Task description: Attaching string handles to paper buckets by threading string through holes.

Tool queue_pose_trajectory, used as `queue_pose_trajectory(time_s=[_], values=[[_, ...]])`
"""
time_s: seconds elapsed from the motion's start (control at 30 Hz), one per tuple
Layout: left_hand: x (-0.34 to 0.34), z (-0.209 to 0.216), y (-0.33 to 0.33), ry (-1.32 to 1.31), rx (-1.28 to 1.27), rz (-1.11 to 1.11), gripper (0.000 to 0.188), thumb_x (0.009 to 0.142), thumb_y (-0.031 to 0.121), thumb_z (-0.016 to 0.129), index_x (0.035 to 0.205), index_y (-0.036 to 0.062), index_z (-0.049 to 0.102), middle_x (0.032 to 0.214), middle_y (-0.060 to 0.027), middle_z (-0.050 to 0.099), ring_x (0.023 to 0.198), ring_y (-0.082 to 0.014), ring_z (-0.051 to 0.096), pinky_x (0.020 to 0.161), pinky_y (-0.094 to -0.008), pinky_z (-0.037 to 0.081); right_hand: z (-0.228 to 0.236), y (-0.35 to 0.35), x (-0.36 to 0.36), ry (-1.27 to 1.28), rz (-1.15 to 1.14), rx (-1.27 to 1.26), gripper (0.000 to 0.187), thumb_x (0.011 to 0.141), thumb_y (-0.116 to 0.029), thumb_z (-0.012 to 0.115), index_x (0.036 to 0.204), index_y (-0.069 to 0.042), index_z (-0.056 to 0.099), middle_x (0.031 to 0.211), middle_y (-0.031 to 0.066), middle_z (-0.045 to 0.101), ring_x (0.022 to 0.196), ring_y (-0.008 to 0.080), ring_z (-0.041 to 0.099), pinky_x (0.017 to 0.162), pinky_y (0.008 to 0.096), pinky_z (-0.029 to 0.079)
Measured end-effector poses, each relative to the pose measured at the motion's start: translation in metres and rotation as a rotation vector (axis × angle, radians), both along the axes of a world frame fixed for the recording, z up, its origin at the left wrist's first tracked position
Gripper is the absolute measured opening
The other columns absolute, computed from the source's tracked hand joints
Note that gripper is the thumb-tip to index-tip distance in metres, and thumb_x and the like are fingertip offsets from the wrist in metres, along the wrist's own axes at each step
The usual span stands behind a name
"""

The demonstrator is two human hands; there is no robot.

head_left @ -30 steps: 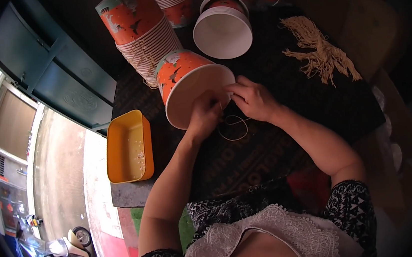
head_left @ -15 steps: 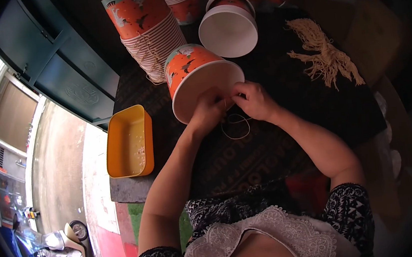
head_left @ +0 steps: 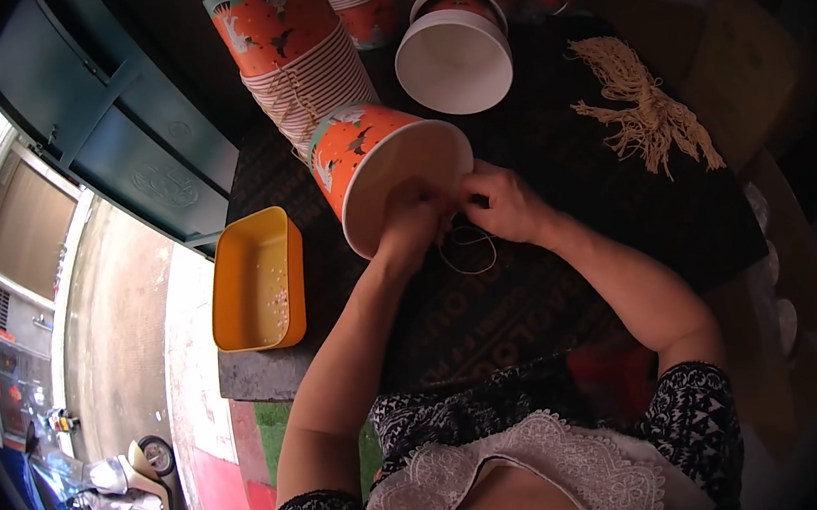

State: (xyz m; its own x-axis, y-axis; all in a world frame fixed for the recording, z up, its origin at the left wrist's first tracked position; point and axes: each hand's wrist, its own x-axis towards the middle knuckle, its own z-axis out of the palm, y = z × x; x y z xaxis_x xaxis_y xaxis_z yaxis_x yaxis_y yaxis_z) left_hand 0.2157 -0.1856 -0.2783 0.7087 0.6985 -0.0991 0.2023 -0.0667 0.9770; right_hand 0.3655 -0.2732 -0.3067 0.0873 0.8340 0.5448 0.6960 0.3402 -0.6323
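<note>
An orange paper bucket (head_left: 344, 157) with a white rim and animal prints lies tilted on the dark table, its mouth facing me. Inside the mouth, near the right rim, my left hand (head_left: 413, 227) has its fingers pinched together, partly in shadow. My right hand (head_left: 506, 203) pinches at the rim's right edge, thumb and fingers closed close to the left fingertips. A thin pale cord (head_left: 471, 272) hangs in a loop below both hands and runs up between them. The exact spot where the cord meets the bucket wall is hidden by the fingers.
A tall stack of matching buckets (head_left: 294, 63) stands behind, with corded handles. Another bucket (head_left: 456, 66) lies on its side. A bundle of cut cords (head_left: 646, 101) rests at right. A yellow tray (head_left: 257, 281) with small bits sits left, near the table edge and open doorway.
The bucket has turned and shifted slightly left and down, its mouth tipping more rightward. My left fingers have gone deeper inside it; the right hand has moved only slightly.
</note>
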Motion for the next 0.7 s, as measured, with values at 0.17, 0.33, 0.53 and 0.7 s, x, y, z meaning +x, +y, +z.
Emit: queue_pose_trajectory(time_s=[0.17,0.33,0.53,0.7], values=[[-0.001,-0.002,0.002,-0.011,0.033,0.024,0.007,0.081,0.005,0.057,0.077,-0.0006,0.059,0.06,-0.0045,0.054,0.046,-0.0107,0.047,0.041,-0.0236,0.034,0.005,-0.003,-0.004,-0.066,0.024,0.079,0.009,0.078,-0.006,0.063,0.086,-0.003,0.062,0.093,0.0161,0.06,0.086,0.0352,0.062,0.072,0.0394,0.051],[-0.005,0.005,0.0,0.008,0.067,-0.028,0.006,0.078,0.004,0.056,0.076,-0.0002,0.059,0.06,-0.0044,0.054,0.048,-0.0103,0.047,0.042,-0.0239,0.034,0.006,0.001,-0.004,0.088,-0.001,0.069,0.011,0.082,-0.004,0.059,0.091,0.0,0.063,0.092,0.0173,0.062,0.085,0.0356,0.063,0.071,0.0386,0.052],[-0.005,-0.014,0.003,-0.026,0.148,0.0,0.003,0.075,0.002,0.058,0.078,0.0006,0.058,0.067,-0.0058,0.057,0.056,-0.0122,0.052,0.05,-0.0261,0.041,-0.001,0.005,-0.006,0.047,-0.08,0.106,0.015,0.084,-0.002,0.057,0.096,0.0,0.065,0.094,0.0185,0.064,0.086,0.0357,0.064,0.071,0.0389,0.053],[-0.002,-0.02,-0.003,-0.117,0.689,-0.048,0.007,0.079,0.0,0.057,0.086,-0.0004,0.058,0.08,-0.0169,0.061,0.078,-0.0297,0.063,0.068,-0.0362,0.049,-0.002,0.004,-0.007,0.02,-0.139,0.08,0.021,0.081,0.004,0.059,0.1,0.0,0.065,0.097,0.0176,0.065,0.09,0.0327,0.065,0.076,0.0365,0.053]])
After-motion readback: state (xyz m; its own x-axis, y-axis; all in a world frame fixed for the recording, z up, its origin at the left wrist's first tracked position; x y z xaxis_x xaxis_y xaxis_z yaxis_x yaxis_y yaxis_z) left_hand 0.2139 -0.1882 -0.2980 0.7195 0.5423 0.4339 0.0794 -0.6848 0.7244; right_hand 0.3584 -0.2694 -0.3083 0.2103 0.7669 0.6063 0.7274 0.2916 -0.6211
